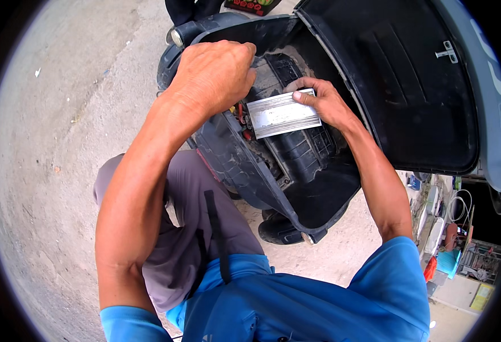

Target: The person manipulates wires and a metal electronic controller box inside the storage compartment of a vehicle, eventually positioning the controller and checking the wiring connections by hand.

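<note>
My right hand (325, 104) grips the right end of a flat silver metal box (279, 118) with ridged edges, thumb on top. The box is tilted above the open storage compartment (324, 202) of a scooter-like vehicle. My left hand (216, 74) is closed, its fingers curled down over the compartment's left rim; whatever it pinches is hidden beneath it. Red and dark wires (243, 121) show just below that hand, next to the box's left end. Under the box, a black moulded plastic cover (300, 153) lies in the compartment, dusty in places.
The compartment's hinged black lid (398, 85) stands open at the right, with a metal latch loop (447, 52). Dusty concrete ground (56, 154) spreads to the left. Tools and a coiled white hose (460, 206) lie at the far right. A patterned box (252, 5) sits at the top.
</note>
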